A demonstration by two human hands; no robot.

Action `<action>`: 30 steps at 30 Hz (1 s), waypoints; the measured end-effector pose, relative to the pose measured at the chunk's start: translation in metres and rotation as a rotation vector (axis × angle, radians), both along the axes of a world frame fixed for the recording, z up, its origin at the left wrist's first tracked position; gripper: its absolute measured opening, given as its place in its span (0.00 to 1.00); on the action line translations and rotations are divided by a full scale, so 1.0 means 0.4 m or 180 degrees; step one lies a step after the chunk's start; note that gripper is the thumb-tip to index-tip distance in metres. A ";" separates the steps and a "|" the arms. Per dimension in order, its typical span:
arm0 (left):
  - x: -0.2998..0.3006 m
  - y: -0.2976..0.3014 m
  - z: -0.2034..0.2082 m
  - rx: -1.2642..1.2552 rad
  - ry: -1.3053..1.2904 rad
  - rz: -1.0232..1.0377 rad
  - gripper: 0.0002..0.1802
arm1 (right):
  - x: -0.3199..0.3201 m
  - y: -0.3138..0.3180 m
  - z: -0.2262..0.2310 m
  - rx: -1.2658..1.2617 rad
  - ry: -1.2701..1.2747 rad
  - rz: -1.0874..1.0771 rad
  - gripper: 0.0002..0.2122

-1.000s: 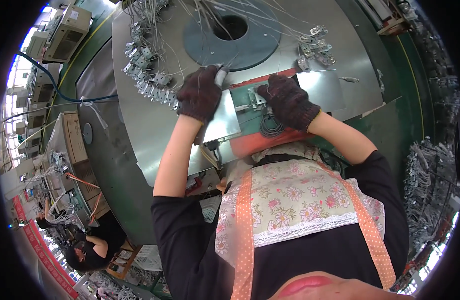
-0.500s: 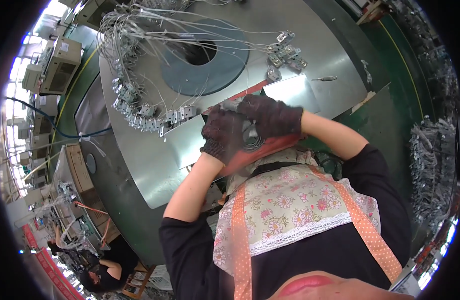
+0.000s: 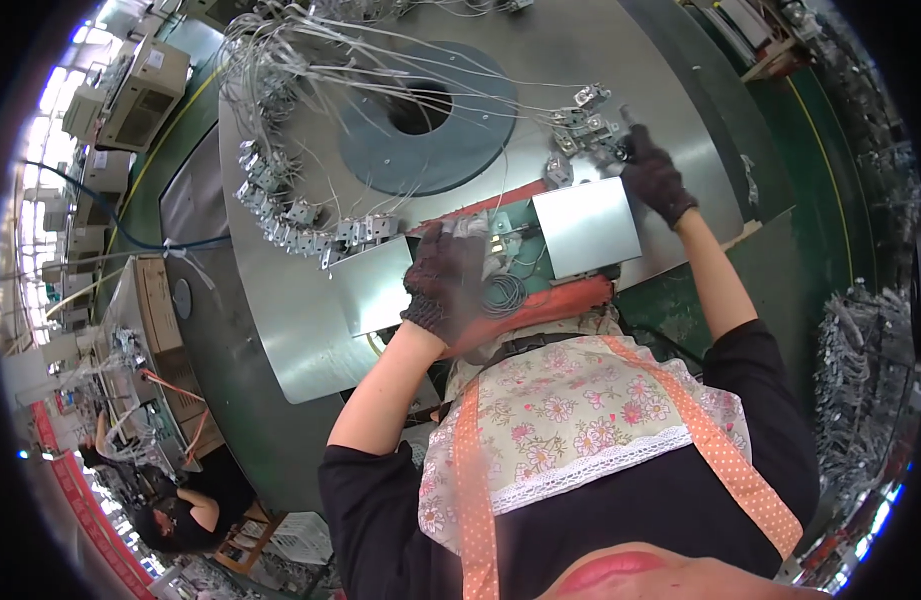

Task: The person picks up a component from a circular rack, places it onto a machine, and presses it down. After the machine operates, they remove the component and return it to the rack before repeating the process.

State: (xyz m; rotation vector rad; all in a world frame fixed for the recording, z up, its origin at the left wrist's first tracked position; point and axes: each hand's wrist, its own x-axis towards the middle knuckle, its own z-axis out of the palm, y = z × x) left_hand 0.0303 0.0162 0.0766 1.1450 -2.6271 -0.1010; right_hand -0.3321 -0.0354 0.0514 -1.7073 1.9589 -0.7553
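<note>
My left hand, in a dark knit glove, is closed at the table's near edge, with a pale greyish piece at its fingertips that is too blurred to name. Just right of it lie a small brass-coloured metal part and a coil of thin grey wire. My right hand, gloved alike, reaches over the table beside a cluster of small metal blocks with thin wires. Something thin and greyish sticks out past its fingers; I cannot tell whether it is a finger or a tool.
Two shiny metal plates flank the work spot. A red padded strip runs along the near edge. Behind stands a blue-grey ring with a dark central hole. Wired metal blocks curve along the left. Another person sits at lower left.
My right hand has left my left hand and moved right and away from me, to where a small slim tool lay. The left hand stays near its place. The view has shifted slightly.
</note>
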 end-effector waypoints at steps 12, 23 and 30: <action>-0.025 0.005 0.059 0.0377 -0.0331 0.0240 0.31 | -0.083 0.069 -0.043 -0.0947 -0.0602 0.0536 0.26; -0.010 0.004 -0.008 0.0323 -0.0174 0.0255 0.32 | -0.036 0.057 -0.087 -0.0504 -0.0246 0.0662 0.21; 0.007 0.005 -0.023 -0.0048 -0.0038 0.0231 0.30 | -0.133 0.119 0.106 -0.1642 -0.2037 0.0498 0.17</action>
